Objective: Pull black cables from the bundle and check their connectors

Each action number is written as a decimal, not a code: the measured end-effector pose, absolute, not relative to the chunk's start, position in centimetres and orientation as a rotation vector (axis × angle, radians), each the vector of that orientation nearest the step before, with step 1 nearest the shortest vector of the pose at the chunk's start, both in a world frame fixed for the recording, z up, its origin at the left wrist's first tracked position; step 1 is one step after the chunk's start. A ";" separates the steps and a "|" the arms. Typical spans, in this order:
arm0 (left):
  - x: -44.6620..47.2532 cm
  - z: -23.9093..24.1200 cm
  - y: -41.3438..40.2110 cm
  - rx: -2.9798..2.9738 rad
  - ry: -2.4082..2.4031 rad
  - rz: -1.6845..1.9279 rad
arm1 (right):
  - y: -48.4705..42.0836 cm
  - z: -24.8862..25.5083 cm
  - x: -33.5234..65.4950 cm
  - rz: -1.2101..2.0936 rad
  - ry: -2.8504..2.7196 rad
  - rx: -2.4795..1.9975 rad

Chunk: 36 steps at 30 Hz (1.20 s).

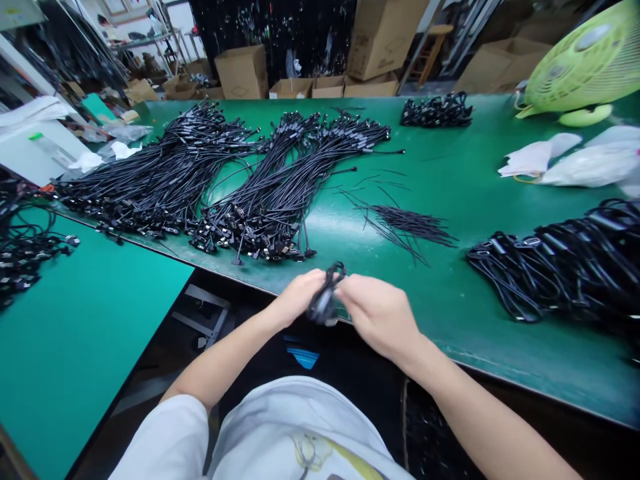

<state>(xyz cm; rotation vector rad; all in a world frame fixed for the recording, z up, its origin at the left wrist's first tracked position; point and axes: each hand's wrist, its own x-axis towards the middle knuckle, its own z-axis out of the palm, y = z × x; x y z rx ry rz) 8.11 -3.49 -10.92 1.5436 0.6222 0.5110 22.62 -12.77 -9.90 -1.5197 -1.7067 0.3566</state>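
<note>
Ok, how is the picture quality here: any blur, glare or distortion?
Head view: bright, even light; the wide lens bows the green table at its edge; soft sheen on it near the loose ties; left hand, right hand and their coiled cable slightly blurred; cable piles sharp.

The small coil (pixel 325 303) at the centre is black with a dull sheen. The table mat (pixel 450 200) beneath it is plain deep green, streaked with pale glare. At nine o'clock a second table (pixel 75 333) is a brighter teal. The loose cable heaps (pixel 225 180) at eleven and twelve o'clock are black, flecked with silvery connector tips along their near edge. The coiled heap (pixel 565 267) at three o'clock is glossy black. The thin ties (pixel 410 227) at one o'clock are black. The fan (pixel 585 63) at two o'clock is lime green, and the bags (pixel 590 163) below it are white. The cardboard boxes (pixel 243 70) at twelve o'clock are plain brown. The shirt (pixel 300 427) at six o'clock is white with a yellow and grey print.
</note>
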 end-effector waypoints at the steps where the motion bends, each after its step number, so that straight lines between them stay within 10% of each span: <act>1: 8.0 -10.7 -3.2 1.406 0.625 0.520 | -13.0 -10.0 22.2 0.372 -1.829 -1.491; 19: 5.7 -9.9 -4.0 1.696 0.299 0.429 | -12.9 -12.3 22.7 1.269 -1.347 -1.327; 30: 6.5 -12.7 -6.9 1.254 0.605 0.515 | -13.4 -12.4 22.1 -0.175 -1.867 -1.583; 36: 7.2 -12.0 -7.7 1.493 0.555 0.603 | -13.3 -12.6 21.9 1.254 -1.167 -1.311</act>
